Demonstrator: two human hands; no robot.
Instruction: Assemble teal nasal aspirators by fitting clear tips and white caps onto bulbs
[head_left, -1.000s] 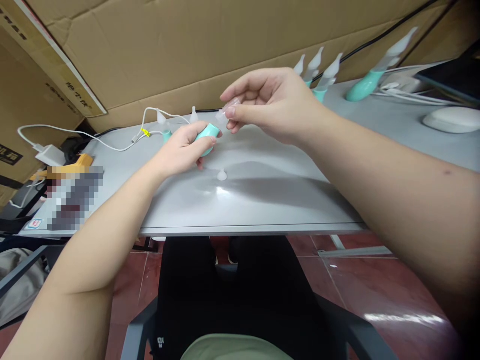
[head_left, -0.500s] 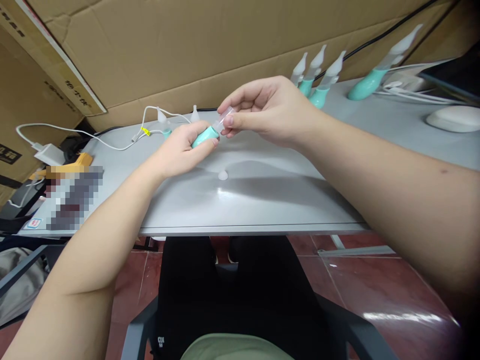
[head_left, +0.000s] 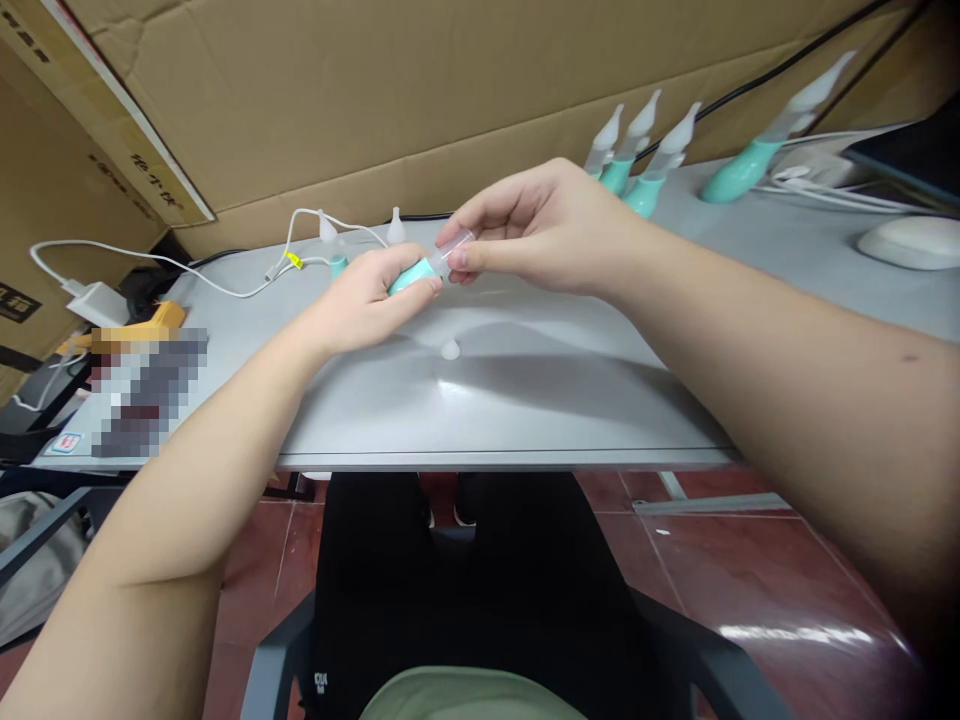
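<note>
My left hand (head_left: 373, 300) is wrapped round the teal body of a nasal aspirator (head_left: 412, 277), tilted up to the right. From its end sticks a clear plastic tube (head_left: 441, 258), pinched between the thumb and fingers of my right hand (head_left: 517, 230). Tube and body meet, though I cannot tell how firmly they are joined. Below my hands a small white silicone piece (head_left: 450, 349) lies on the grey table (head_left: 525, 430). Behind my left hand stand two more aspirators, one with a white tip (head_left: 327, 228), the other mostly hidden.
At the back right several aspirators (head_left: 679, 140) with white tips stand, and another (head_left: 742, 170) leans farther right. A white mouse (head_left: 911, 243) lies near the right edge. Cardboard (head_left: 375, 100) walls the back. A white cable (head_left: 187, 268) runs across the left, near a yellow object (head_left: 166, 318).
The clear tube and both hands have shifted slightly; the tube now lies a little lower and to the right. Both hands keep their hold.
</note>
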